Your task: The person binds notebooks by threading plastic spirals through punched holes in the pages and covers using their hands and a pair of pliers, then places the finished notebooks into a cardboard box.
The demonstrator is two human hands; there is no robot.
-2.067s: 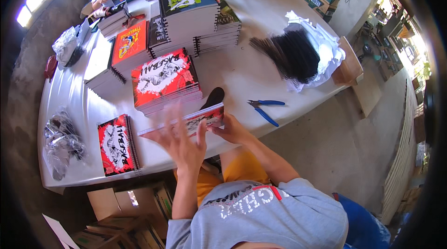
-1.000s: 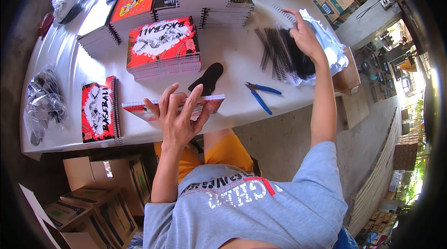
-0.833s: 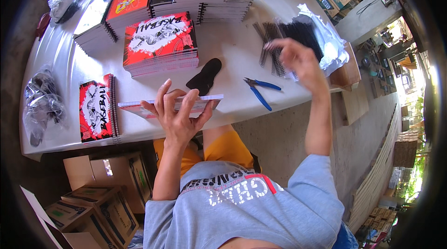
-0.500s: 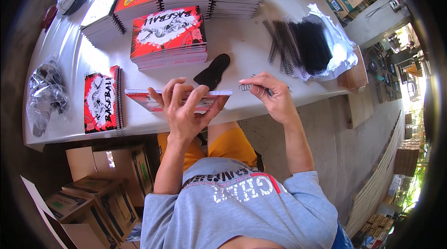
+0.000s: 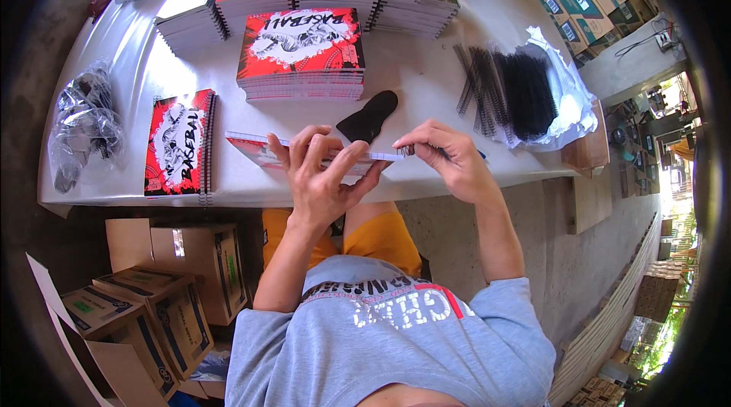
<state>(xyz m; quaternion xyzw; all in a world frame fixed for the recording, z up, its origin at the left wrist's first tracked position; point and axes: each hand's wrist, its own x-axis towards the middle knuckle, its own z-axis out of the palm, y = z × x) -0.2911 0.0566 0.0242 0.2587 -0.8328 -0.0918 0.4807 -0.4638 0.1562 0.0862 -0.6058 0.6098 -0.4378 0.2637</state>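
Observation:
My left hand (image 5: 316, 175) grips a notebook (image 5: 255, 151) with a red, white and black cover, tilted up on edge above the near side of the table. Its fingers lie over the upper edge and its thumb is below. At the notebook's right end my right hand (image 5: 455, 165) pinches a dark wire spiral coil (image 5: 408, 150) between thumb and fingers. The coil's tip meets the corner of the page edge; whether it has entered a hole is too small to tell. Just beyond the hands lies a flat black rounded piece (image 5: 368, 117).
A coil-bound red notebook (image 5: 177, 144) lies to the left, a stack of matching notebooks (image 5: 301, 60) beyond. Black spiral coils (image 5: 525, 91) rest on white wrapping at the right. A clear plastic bag (image 5: 85, 129) sits far left; cardboard boxes (image 5: 179, 323) stand below the table's left side.
My right hand has brought the coil to the notebook's right end, closing the gap between them. The left hand still holds the notebook. The whole view has shifted slightly.

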